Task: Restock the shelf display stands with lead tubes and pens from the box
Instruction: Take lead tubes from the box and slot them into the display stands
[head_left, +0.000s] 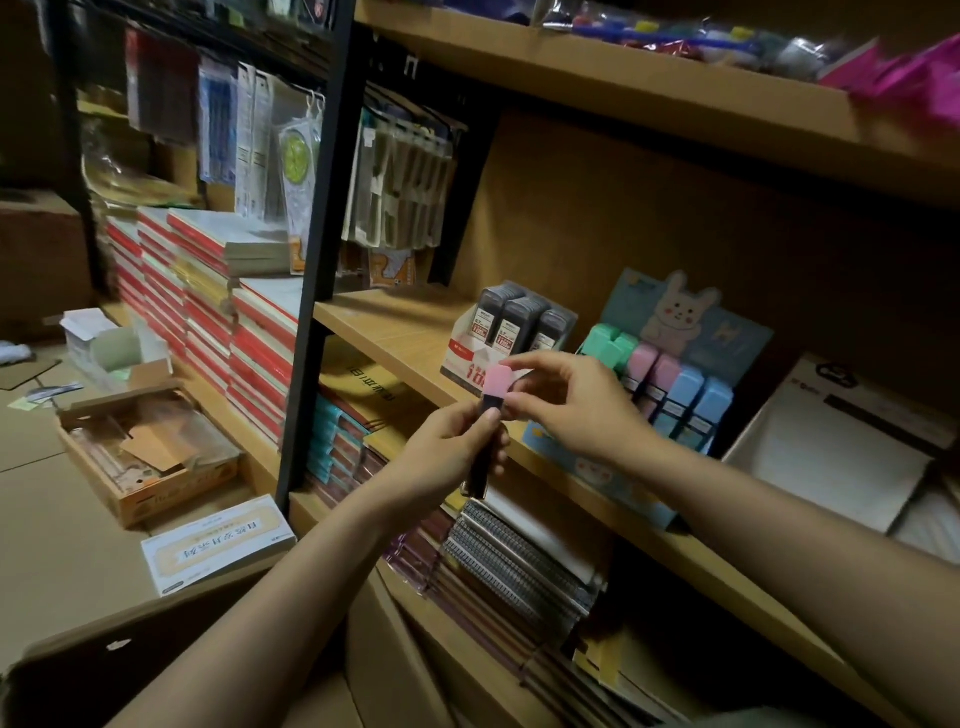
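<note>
Shelf (415, 332) behind carries two stands (506, 332); tube (485, 441) upright, pink cap (497, 382) up; left hand (452, 452) grips body, right hand (576, 410) pinches cap

On the shelf (395, 325), the lead-tube stand (506, 332) sits left of the pen stand (670, 374) (both behind the hands).

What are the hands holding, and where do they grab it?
A pink-capped lead tube. The left hand grips its dark body; the right hand pinches the pink cap at the top.
</note>
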